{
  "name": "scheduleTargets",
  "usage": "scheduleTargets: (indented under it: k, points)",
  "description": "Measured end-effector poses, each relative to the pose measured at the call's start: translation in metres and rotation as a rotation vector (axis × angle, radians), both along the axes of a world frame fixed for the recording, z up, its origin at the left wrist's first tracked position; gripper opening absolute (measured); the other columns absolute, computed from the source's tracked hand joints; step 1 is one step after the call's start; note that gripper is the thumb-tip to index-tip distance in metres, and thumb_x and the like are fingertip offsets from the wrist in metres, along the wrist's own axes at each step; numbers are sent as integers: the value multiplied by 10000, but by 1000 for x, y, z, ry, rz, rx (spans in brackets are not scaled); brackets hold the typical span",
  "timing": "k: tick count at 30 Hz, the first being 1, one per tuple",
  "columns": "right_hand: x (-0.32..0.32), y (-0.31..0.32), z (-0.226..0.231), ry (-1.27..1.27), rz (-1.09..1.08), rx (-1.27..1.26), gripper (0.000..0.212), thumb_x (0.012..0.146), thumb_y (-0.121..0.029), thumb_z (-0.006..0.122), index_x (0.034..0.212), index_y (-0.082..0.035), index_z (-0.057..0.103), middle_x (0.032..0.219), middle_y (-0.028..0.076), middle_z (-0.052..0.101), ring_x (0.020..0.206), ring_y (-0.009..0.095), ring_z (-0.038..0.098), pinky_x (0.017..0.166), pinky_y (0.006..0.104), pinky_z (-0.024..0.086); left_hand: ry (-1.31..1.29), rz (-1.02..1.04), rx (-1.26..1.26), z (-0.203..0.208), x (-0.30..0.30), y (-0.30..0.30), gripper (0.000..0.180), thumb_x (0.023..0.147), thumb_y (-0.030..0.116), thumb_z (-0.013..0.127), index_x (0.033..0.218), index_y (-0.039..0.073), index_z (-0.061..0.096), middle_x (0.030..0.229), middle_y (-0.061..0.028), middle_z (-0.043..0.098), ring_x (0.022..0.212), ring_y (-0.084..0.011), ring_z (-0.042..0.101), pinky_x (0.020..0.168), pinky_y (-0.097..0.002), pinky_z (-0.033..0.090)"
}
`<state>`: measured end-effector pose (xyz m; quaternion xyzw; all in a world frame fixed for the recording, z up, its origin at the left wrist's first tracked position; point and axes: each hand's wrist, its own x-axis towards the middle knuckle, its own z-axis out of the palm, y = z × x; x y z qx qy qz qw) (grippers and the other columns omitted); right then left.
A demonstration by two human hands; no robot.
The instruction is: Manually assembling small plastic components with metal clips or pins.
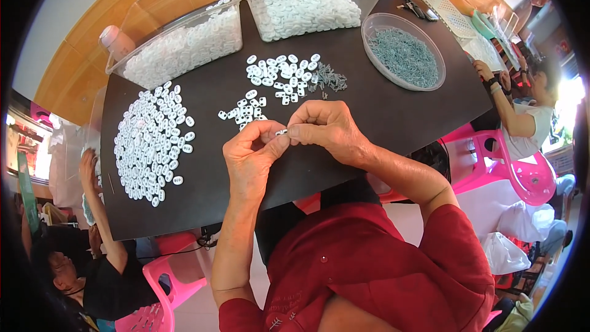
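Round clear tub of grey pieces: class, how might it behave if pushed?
The tub would probably slide rather than tip, being wide and low. Its heaped grey pieces may shift, since they look loose and uncovered.

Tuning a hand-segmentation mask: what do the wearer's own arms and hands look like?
Left hand and right hand are ungloved. Both forearms are bare, with no watch, bracelet or cable visible. The short, dark-red fabric sleeves end near the elbows, plain where they show.
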<state>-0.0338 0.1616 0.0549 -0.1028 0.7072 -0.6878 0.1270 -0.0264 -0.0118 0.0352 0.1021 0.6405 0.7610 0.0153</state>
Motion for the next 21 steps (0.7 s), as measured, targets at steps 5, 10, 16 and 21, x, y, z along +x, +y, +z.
scheduleTargets:
  k: [5, 10, 16, 21]
  points:
    - [10, -7, -6, -5, 22, -71, 86, 828, -70, 623, 843, 15, 624, 779, 44, 625, 726, 79, 557, 655, 229, 450, -74, 19, 220, -8, 10, -1, 115, 786, 9, 693, 880, -36, 646, 712, -25, 594, 604, -77, 515, 522, -195, 410]
    - [0, 14, -25, 483, -229, 346, 60, 784, -47, 656, 826, -11, 635, 773, 42, 601, 721, 117, 566, 646, 259, 452, -133, 65, 229, -11, 19, -6, 95, 796, 12, 679, 866, -41, 643, 714, -62, 620, 585, -98, 550, 509, -201, 434]
    - [-41, 43, -35, 775, -322, 681, 120, 724, -36, 652, 843, -22, 652, 755, 91, 591, 732, 252, 556, 658, 344, 444, -127, 102, 215, -19, 22, -5, 71, 795, -1, 652, 855, -35, 632, 743, -102, 636, 548, -113, 547, 498, -211, 434]
    - [-57, 34, -46, 1000, -227, 873, 73, 702, -54, 669, 751, -53, 614, 727, 84, 552, 735, 283, 527, 642, 387, 425, -162, 90, 251, -19, 22, -2, 73, 795, -5, 646, 862, -33, 637, 741, -97, 637, 535, -107, 531, 500, -214, 429]
